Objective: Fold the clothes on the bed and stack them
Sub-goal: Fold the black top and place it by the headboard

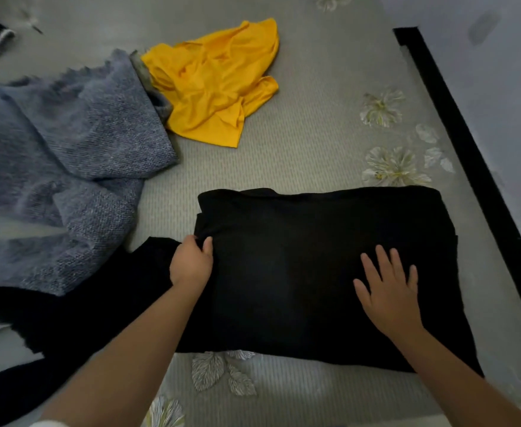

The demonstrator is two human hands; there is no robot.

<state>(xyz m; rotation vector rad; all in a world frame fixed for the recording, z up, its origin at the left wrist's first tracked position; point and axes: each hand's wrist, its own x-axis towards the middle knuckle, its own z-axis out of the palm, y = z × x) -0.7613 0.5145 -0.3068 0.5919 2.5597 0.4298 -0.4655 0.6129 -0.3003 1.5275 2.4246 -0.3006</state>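
- Two bare hands work a black, soft-knit garment point(314, 272) folded into a rough rectangle on the grey ribbed bed cover with pale flower print point(283, 155), near the bed's right edge.
- Left hand point(191, 263) pinches the garment's left edge, thumb on top and fingers point(207, 245) curled into the cloth; a loose dark flap trails out to the left beside it.
- Right hand point(388, 291) lies flat on the fold, fingers straight and spread, gripping nothing.
- Limp and light by the look of it, the cloth should sag unless lifted at two edges or corners, with a palm pinning the layers.
- Unfolded, a blue-grey woolly knit point(68, 167) lies heaped at left, touching a crumpled yellow thin-fabric top point(216, 87) further back.
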